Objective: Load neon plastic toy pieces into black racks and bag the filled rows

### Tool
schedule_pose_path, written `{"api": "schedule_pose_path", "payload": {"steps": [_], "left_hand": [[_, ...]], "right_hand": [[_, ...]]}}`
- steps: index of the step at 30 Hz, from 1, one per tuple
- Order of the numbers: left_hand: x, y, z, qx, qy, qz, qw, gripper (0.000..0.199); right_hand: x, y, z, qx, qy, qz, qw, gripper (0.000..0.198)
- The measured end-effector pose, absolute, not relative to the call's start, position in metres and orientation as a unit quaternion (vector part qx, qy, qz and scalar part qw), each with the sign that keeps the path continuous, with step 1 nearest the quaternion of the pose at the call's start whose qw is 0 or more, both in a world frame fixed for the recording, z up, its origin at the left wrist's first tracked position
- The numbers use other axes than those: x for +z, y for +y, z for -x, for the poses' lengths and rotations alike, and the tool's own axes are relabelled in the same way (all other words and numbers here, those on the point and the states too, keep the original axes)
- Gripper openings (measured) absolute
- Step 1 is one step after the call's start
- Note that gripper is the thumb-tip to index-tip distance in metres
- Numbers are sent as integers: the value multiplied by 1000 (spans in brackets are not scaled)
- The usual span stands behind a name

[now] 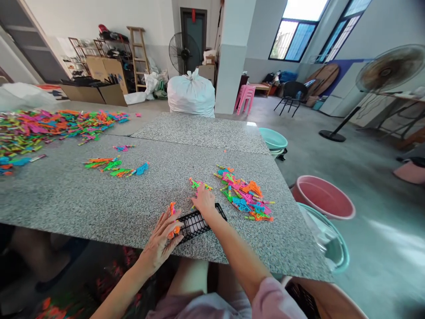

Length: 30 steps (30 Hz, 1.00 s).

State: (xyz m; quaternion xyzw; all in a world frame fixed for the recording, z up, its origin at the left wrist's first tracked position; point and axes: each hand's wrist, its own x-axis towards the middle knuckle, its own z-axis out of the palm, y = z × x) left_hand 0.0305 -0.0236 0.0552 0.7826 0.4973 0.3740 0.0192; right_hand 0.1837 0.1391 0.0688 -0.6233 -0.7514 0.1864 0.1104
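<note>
My left hand is at the left end of a small black lattice basket near the table's front edge. Its fingers curl round bright orange plastic pieces, partly hidden by the fingers. Beyond the basket, my right hand reaches down with its fingers drawn together on a small cluster of coloured plastic pieces. The fingertips are partly hidden there. Right of that hand lies a larger loose heap of pink, orange, blue and green plastic pieces, several with striped stick-like parts.
More pieces lie in small groups and a big heap on the speckled table. A white sack stands behind. Beside the right edge are a pink basin and a green tub. Someone's leg shows lower left.
</note>
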Motion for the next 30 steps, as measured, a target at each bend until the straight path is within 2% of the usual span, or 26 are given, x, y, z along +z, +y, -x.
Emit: {"api": "schedule_pose_path", "payload": {"steps": [3, 7, 10, 12, 14, 16, 18, 20, 24, 28, 30], "left_hand": [[62, -25, -24, 354, 500, -790, 31, 32], [84, -25, -17, 340, 488, -803, 43, 40], [107, -28, -29, 398, 490, -775, 27, 44], [119, -34, -52, 445, 517, -730, 38, 44], [125, -41, -85, 463, 550, -687, 108, 46], [123, -48, -118, 445, 558, -652, 255, 50], [113, -56, -144, 415, 538, -611, 407, 44], [100, -63, -157, 392, 524, -577, 489, 41], [80, -74, -158, 367, 541, -572, 496, 35], [69, -80, -161, 350, 519, -581, 520, 32], [64, -83, -166, 353, 516, -581, 521, 33]], "right_hand": [[73, 149, -206, 215, -690, 677, 141, 42], [83, 144, -274, 327, -627, 651, 275, 12], [94, 106, -312, 474, -578, 554, 366, 28], [101, 68, -320, 564, -572, 470, 366, 36], [107, 31, -317, 636, -566, 401, 339, 39], [109, -1, -311, 673, -541, 375, 339, 40], [105, -24, -307, 670, -510, 397, 365, 40], [96, -41, -308, 653, -487, 438, 380, 38], [74, -57, -321, 612, -467, 526, 362, 41], [64, -59, -333, 530, -539, 576, 311, 27], [64, -57, -334, 486, -566, 599, 292, 29]]}}
